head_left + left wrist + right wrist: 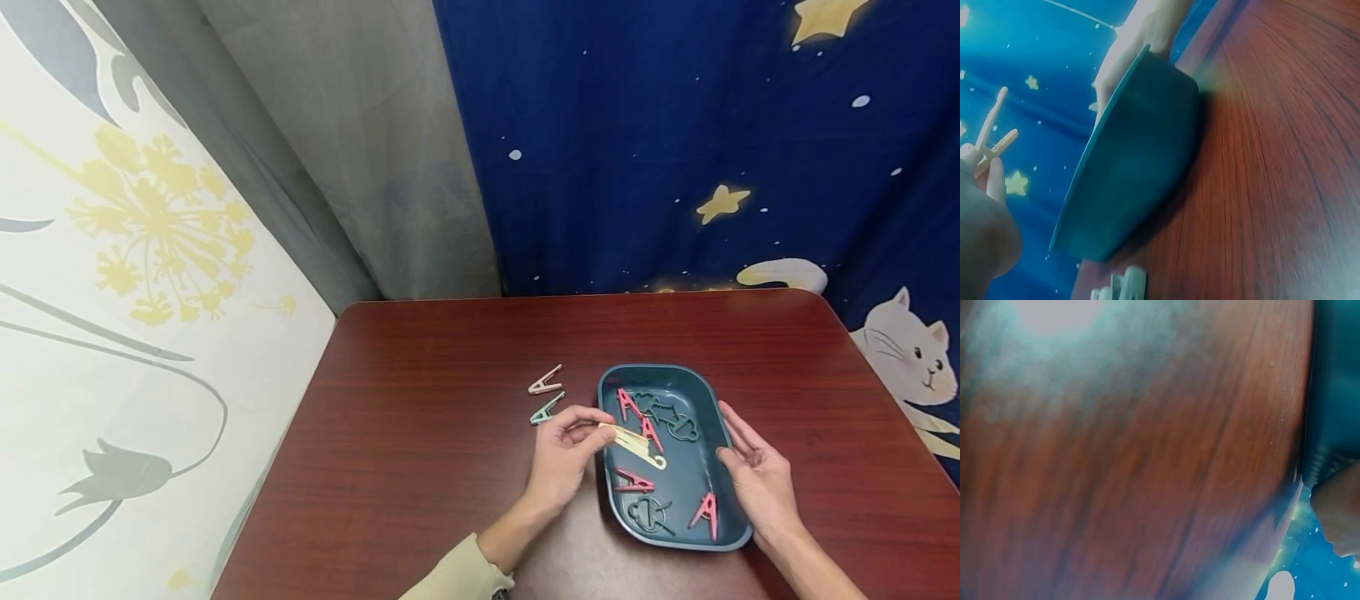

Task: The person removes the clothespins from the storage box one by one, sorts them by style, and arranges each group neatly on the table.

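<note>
My left hand pinches a pale yellow clothespin between thumb and fingertips, above the left side of a dark teal tray. In the left wrist view, this clothespin shows its two legs spread apart. My right hand grips the tray's right rim, thumb at the edge and fingers along the outer wall. Inside the tray lie several pink clothespins and dark green looped, cloud-like pieces, whose exact kind I cannot tell.
On the reddish-brown table, left of the tray, lie a pale pink clothespin and a light green clothespin. A grey curtain and a blue starry curtain hang behind the table. A patterned white panel stands at the left.
</note>
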The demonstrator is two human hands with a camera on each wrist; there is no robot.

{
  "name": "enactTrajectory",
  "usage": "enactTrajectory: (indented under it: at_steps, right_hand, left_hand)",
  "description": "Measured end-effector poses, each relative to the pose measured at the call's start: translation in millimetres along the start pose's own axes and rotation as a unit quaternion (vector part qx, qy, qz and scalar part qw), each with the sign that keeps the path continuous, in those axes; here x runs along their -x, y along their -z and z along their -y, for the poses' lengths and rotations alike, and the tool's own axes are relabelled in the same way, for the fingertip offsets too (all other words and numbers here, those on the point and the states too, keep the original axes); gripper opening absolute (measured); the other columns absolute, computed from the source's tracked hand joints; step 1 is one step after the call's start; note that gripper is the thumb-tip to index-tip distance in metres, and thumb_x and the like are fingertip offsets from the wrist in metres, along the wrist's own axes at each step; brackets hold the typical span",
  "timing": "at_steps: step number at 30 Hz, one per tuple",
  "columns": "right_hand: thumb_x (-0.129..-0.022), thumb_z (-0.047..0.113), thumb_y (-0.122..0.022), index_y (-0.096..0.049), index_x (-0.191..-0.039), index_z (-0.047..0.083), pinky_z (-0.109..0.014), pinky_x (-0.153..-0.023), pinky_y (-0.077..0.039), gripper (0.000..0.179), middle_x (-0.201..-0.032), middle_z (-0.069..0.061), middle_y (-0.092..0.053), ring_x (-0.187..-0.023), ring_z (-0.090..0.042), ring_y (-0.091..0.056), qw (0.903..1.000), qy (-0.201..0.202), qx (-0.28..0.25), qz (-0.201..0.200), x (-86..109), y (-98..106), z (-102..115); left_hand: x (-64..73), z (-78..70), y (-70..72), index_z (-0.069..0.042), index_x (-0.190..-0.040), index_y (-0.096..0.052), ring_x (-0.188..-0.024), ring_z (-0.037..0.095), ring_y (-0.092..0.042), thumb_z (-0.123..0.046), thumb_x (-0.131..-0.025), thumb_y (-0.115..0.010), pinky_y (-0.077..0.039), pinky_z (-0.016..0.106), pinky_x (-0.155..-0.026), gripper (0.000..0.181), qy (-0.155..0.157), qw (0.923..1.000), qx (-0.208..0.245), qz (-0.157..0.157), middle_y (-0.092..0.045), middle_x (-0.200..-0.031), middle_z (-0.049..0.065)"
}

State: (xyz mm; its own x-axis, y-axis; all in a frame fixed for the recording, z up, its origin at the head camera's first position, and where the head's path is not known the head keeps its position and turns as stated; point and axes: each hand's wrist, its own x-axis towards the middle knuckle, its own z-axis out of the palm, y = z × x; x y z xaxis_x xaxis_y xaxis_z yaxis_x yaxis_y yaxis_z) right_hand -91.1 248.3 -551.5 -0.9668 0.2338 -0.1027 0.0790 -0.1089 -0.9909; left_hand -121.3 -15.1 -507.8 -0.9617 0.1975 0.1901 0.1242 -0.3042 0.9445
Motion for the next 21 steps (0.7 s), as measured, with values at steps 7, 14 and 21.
enactTrajectory:
  at_steps: [7, 14, 21]
  right_hand:
    - [-0.103, -0.007, -0.056, -0.040, -0.163, 0.007, -0.009, -0.083, -0.053, 0.064, -0.150, 0.010, -0.052, -0.113, 0.014, -0.062, 0.9999, 0.000, 0.010, -0.001, 0.5, 1, 0]
    - [-0.103, -0.007, -0.056, -0.040, -0.163, 0.007, -0.007, -0.085, -0.051, 0.063, -0.150, 0.009, -0.051, -0.114, 0.015, -0.060, 0.9999, 0.005, 0.016, -0.003, -0.9, 0, 1]
    - [-0.103, -0.006, -0.057, -0.041, -0.163, 0.008, -0.007, -0.085, -0.050, 0.064, -0.150, 0.010, -0.051, -0.114, 0.016, -0.060, 0.9995, 0.002, 0.029, -0.006, -0.1, 0, 0]
  left_hand:
    - [11.2, -3.3, 28.1, 0.021, -0.106, -0.064, -0.084, 0.011, -0.075, 0.007, -0.095, -0.074, -0.064, 0.032, -0.078, 0.020, 0.010, 0.9991, -0.006, -0.041, -0.075, -0.098, 0.021]
    - [30.7, -4.6, 53.0, 0.018, -0.100, -0.067, -0.076, 0.011, -0.074, 0.005, -0.094, -0.077, -0.064, 0.030, -0.072, 0.017, 0.038, 0.9965, -0.036, -0.066, -0.076, -0.093, 0.021]
    - [55.9, 4.1, 68.7, 0.003, -0.091, -0.075, -0.060, 0.010, -0.063, -0.006, -0.092, -0.083, -0.051, 0.017, -0.055, 0.012, 0.057, 0.9840, -0.131, -0.106, -0.073, -0.075, 0.016]
